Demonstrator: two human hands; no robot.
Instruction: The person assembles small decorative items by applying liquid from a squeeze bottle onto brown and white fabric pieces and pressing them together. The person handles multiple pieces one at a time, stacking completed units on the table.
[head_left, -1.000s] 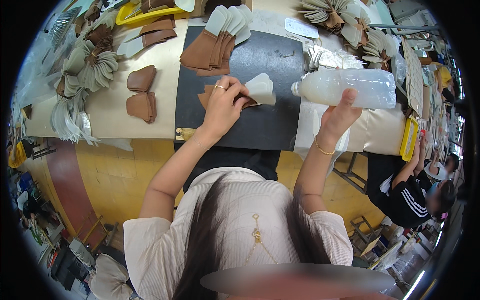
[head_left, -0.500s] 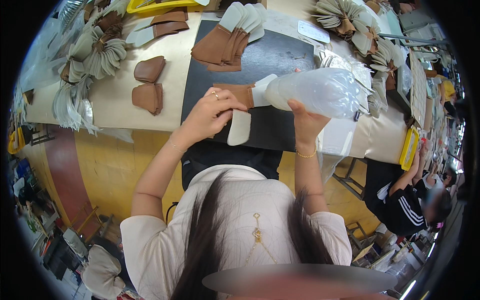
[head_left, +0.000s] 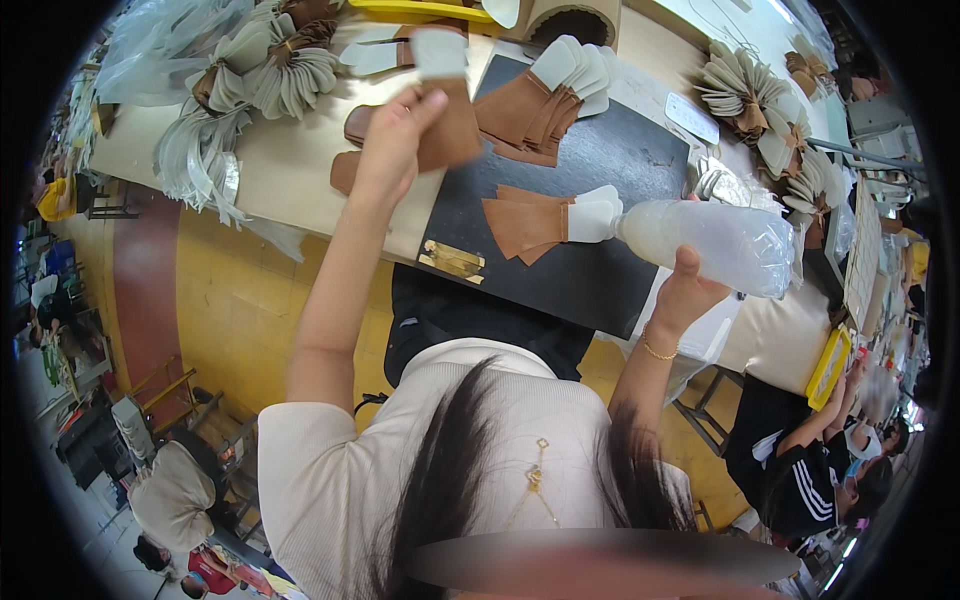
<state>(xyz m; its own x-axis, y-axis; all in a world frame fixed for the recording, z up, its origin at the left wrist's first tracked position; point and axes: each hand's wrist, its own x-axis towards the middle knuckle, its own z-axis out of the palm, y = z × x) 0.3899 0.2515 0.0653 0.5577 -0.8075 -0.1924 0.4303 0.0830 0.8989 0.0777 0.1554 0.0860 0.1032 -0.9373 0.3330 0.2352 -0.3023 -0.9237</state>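
My left hand (head_left: pixel 393 145) is closed on the edge of a brown leather piece (head_left: pixel 452 122) with a whitish end, raised over the far left of the black board (head_left: pixel 470 215). My right hand (head_left: pixel 687 292) grips a cloudy plastic bottle (head_left: pixel 710 245), tipped on its side with its neck toward the left. Close to the bottle's neck, a few overlapping brown pieces with whitish ends (head_left: pixel 530 225) lie on the board. Beyond them is a fanned stack of similar pieces (head_left: pixel 525 108). Small brown folded pieces (head_left: pixel 346 172) sit partly behind my left hand.
Bundles of whitish and brown pieces (head_left: pixel 290 80) stand at the far left, more (head_left: pixel 745 90) at the far right. A yellow tray (head_left: pixel 420 10) and a cardboard tube (head_left: pixel 572 20) are at the back. A person in black (head_left: pixel 790 460) sits to the right, near a yellow bin (head_left: pixel 830 368).
My left hand has moved away and to the left, lifting a leather piece off the board. My right hand still holds the bottle tilted. The whole view has shifted and turned slightly.
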